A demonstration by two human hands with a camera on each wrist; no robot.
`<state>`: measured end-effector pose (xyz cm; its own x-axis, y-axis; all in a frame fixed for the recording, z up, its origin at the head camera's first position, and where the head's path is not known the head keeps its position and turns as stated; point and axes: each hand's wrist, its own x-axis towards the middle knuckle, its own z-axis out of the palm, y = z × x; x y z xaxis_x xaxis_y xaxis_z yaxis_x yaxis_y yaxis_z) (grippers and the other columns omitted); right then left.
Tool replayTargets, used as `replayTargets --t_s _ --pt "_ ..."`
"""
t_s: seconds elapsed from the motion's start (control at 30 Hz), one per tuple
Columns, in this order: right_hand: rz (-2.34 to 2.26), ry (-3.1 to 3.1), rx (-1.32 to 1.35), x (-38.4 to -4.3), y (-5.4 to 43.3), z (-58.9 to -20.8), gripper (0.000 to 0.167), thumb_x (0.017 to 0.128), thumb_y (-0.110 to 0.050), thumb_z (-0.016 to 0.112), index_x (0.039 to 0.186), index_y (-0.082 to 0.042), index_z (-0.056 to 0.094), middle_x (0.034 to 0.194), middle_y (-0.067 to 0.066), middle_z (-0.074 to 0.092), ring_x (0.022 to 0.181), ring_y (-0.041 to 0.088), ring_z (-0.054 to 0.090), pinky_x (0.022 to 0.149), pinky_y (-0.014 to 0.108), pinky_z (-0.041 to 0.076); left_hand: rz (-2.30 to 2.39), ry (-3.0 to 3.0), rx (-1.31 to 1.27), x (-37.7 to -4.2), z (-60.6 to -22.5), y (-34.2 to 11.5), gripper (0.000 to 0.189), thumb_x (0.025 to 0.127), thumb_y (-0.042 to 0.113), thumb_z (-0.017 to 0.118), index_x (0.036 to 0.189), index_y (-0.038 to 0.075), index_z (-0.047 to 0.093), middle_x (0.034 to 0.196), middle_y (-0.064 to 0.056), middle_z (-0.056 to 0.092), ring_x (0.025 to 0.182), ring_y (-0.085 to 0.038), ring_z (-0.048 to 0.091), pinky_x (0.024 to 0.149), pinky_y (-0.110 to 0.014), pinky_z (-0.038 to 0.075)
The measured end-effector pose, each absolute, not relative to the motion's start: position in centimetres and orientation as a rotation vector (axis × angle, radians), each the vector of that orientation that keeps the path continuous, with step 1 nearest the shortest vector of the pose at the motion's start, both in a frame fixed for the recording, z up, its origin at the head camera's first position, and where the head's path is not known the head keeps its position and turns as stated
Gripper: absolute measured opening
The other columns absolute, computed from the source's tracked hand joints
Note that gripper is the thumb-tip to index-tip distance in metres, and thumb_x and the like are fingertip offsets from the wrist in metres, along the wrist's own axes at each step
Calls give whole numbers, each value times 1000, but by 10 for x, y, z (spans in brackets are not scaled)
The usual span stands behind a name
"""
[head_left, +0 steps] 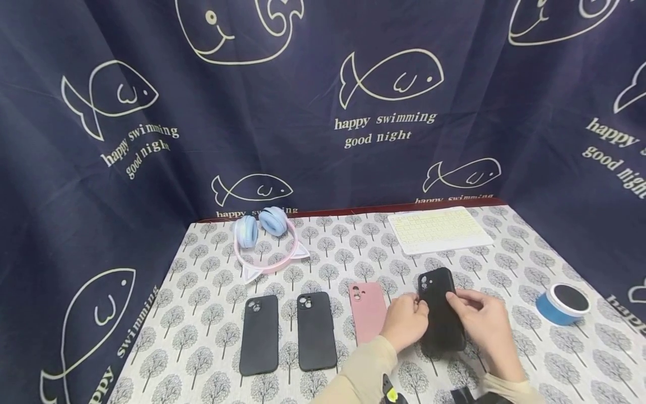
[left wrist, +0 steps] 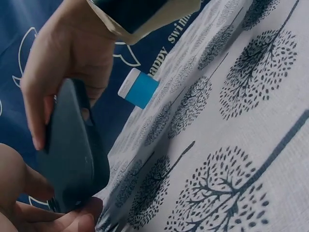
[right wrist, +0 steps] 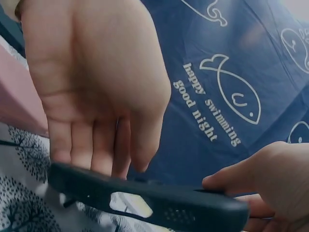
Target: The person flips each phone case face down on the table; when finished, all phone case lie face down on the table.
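Observation:
Between my two hands a black phone case (head_left: 440, 322) is held tilted up, its camera cutouts at the top left corner. My left hand (head_left: 405, 321) grips its left edge, thumb and fingers at the side. On the opposite edge, my right hand (head_left: 481, 322) pinches it with the thumb on the face turned to the head camera. Light shows through an opening in the end of the case (right wrist: 178, 212) in the right wrist view. A pink phone case (head_left: 368, 308) lies just left, partly hidden by my left hand. Farther left lie two more black cases (head_left: 259, 336), side by side.
Cat-ear headphones (head_left: 267, 266) with blue cushions lie at the back left. A white and yellow keyboard (head_left: 439, 230) sits at the back right. A blue round container (head_left: 562, 304) with a dark top stands right of my right hand. A dark blue curtain (head_left: 313, 101) hangs behind the tree-print tablecloth (head_left: 202, 336).

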<state>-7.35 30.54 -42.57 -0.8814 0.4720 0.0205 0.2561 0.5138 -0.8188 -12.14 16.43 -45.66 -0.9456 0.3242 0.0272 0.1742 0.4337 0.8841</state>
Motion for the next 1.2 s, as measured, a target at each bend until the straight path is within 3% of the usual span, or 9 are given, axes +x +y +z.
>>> replayTargets --t_s 0.1,0.23,0.33,0.43,0.57,0.7,0.87,1.03,1.2 --pt "1290 -2517 -644 -75 309 -430 45 92 -26 71 119 9 65 94 16 73 68 9 64 63 18 47 1582 2496 400 -121 -457 164 22 90 18 63 104 2 71 60 7 54 65 -8 58 69 -25 50" --pt "1152 -2548 -643 -79 312 -440 42 91 -26 72 116 8 68 88 13 73 68 13 61 63 25 44 1609 2461 368 -120 -457 163 31 86 15 66 112 0 68 56 9 54 52 -5 50 63 -20 46" --pt "1044 -2586 -653 -80 314 -447 46 90 -31 73 116 6 68 90 16 72 70 19 62 63 30 44 1584 2470 366 -119 -456 162 41 84 16 68 121 -3 65 56 10 54 55 -2 51 74 -21 48" --pt "1017 -2615 -667 -80 315 -451 52 88 -36 75 117 7 67 93 20 71 73 25 63 62 32 44 1559 2471 361 -118 -455 162 48 83 17 69 126 -4 62 59 10 56 59 -2 53 78 -23 48" --pt "967 -2659 -628 -81 313 -457 53 86 -34 77 115 10 67 93 23 70 75 30 65 63 36 45 1523 2467 370 -118 -456 160 32 81 15 70 109 2 68 60 8 53 56 -5 49 62 -21 44" --pt "913 -2724 -581 -83 311 -464 50 86 -30 75 113 11 66 96 26 70 82 39 66 72 47 47 1444 2513 414 -117 -459 158 11 79 16 70 86 11 62 59 7 50 55 -9 46 56 -22 40" --pt "910 -2746 -589 -84 309 -469 46 87 -30 74 111 9 68 96 25 70 89 43 64 79 53 44 1255 2678 492 -115 -459 159 17 79 23 71 86 9 64 70 5 55 64 -11 53 64 -24 46" --pt "899 -2743 -566 -86 308 -471 44 85 -27 75 110 9 68 91 23 71 86 42 65 75 52 44 987 2817 588 -113 -458 160 30 81 31 70 91 3 69 80 1 57 73 -12 55 73 -25 49" --pt "875 -2746 -550 -88 307 -471 47 84 -25 76 111 11 66 90 24 69 84 41 64 73 52 45 933 2809 613 -114 -455 158 30 82 33 71 90 3 69 81 1 57 74 -11 54 75 -24 49"
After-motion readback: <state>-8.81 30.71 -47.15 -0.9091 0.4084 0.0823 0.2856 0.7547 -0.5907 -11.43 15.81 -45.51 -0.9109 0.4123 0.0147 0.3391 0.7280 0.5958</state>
